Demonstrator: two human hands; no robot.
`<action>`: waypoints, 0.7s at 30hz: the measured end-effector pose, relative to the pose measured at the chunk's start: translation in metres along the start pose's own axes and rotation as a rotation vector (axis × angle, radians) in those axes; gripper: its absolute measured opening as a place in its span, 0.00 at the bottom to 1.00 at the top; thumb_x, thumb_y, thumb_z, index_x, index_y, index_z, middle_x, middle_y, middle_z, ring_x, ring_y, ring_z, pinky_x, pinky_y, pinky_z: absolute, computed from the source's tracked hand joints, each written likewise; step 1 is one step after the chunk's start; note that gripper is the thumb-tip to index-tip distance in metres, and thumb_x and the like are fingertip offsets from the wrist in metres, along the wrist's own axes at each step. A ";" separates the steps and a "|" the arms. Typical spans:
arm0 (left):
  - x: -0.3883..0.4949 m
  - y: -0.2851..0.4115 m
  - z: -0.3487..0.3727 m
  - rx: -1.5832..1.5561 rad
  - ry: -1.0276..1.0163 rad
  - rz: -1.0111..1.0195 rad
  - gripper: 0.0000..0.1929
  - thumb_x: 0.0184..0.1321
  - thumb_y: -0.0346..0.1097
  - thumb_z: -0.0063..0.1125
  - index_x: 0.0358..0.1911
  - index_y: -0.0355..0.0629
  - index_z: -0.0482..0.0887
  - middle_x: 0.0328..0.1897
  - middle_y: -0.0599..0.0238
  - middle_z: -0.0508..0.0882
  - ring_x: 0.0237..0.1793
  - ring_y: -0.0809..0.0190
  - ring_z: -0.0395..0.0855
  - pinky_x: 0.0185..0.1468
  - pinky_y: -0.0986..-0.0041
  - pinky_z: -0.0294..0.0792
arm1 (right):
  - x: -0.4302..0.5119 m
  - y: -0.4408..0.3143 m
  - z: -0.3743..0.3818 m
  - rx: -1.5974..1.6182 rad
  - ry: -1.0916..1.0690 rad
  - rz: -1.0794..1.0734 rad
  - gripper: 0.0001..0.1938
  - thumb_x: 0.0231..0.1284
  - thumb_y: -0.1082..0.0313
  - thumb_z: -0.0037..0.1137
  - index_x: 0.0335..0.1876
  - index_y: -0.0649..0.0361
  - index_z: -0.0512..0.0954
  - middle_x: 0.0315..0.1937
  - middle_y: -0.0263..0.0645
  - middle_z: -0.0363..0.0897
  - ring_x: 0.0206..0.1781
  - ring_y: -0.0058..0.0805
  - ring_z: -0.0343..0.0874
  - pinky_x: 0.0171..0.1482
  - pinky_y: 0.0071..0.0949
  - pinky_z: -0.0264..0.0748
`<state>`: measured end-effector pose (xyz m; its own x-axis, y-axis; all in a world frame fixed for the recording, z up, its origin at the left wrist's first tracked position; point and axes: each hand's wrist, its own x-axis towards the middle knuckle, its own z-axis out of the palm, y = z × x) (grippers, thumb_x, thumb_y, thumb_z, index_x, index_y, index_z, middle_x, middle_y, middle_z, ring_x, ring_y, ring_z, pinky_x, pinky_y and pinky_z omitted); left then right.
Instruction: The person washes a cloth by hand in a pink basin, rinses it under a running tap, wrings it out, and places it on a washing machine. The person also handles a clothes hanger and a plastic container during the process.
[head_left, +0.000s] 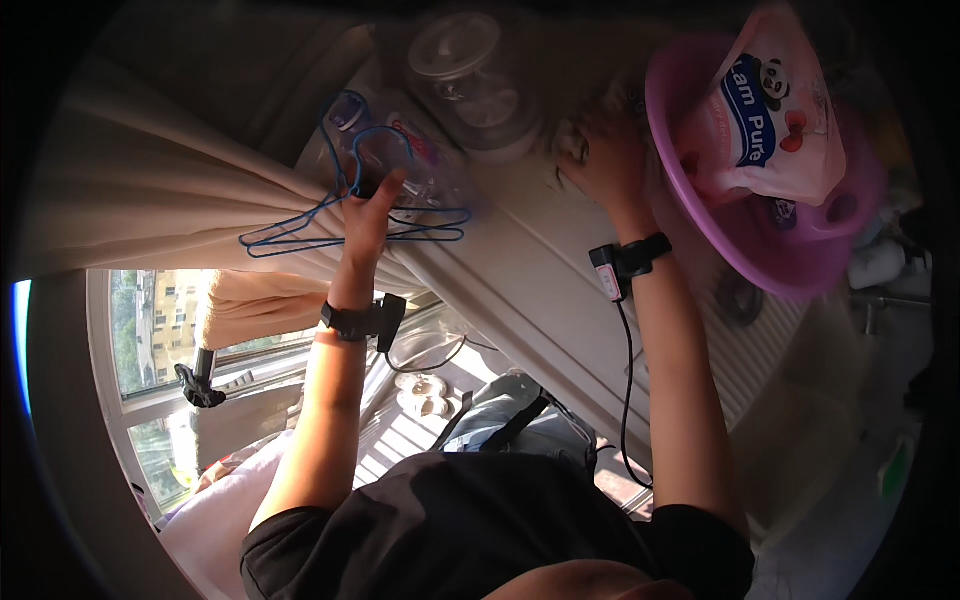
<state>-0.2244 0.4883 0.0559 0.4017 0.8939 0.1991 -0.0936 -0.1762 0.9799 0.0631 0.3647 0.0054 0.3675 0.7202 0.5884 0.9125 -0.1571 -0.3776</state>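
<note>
My left hand (367, 221) grips blue clothes hangers (427, 239) at the neck. Two hooks rise above the thumb, and the long bars spread out to both sides of the hand. Just behind them lie clear plastic bottles (390, 154), one with a purple cap. My right hand (611, 169) reaches down to the far part of the white worktop (517, 244), between a clear lidded jar (491, 105) and a pink plastic basin (697, 206). Its fingers are bent over something small and dark. Deep shadow hides what that is and whether the fingers hold it.
A pink laundry detergent pouch (795, 127) stands in the basin. Beige curtains (172, 187) hang at the left, above a sunlit window (150, 330). Cables run from the bands on both wrists. White clogs (421, 394) rest on the floor below the worktop's edge.
</note>
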 end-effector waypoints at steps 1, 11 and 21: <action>0.000 0.000 0.000 0.005 -0.001 -0.004 0.18 0.51 0.34 0.68 0.45 0.43 0.77 0.31 0.77 0.77 0.29 0.77 0.70 0.34 0.84 0.63 | -0.020 -0.006 -0.005 -0.027 -0.014 -0.014 0.23 0.36 0.52 0.63 0.41 0.56 0.80 0.51 0.45 0.72 0.57 0.51 0.65 0.57 0.49 0.63; 0.002 -0.005 -0.004 -0.027 0.004 -0.021 0.20 0.51 0.37 0.68 0.47 0.42 0.76 0.36 0.74 0.79 0.34 0.74 0.73 0.39 0.82 0.67 | -0.094 -0.078 -0.122 -0.041 -0.585 0.041 0.33 0.41 0.52 0.66 0.56 0.57 0.71 0.60 0.47 0.63 0.64 0.54 0.59 0.57 0.53 0.62; 0.003 -0.004 -0.001 -0.030 -0.005 -0.012 0.19 0.52 0.34 0.67 0.47 0.43 0.75 0.36 0.74 0.78 0.35 0.75 0.74 0.38 0.82 0.67 | 0.038 -0.093 0.027 0.403 0.112 0.158 0.59 0.31 0.60 0.75 0.70 0.64 0.44 0.66 0.56 0.53 0.67 0.52 0.56 0.65 0.40 0.59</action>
<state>-0.2241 0.4922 0.0523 0.4077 0.8937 0.1871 -0.1160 -0.1526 0.9815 -0.0127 0.4246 0.0433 0.5342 0.6276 0.5663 0.7089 0.0324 -0.7046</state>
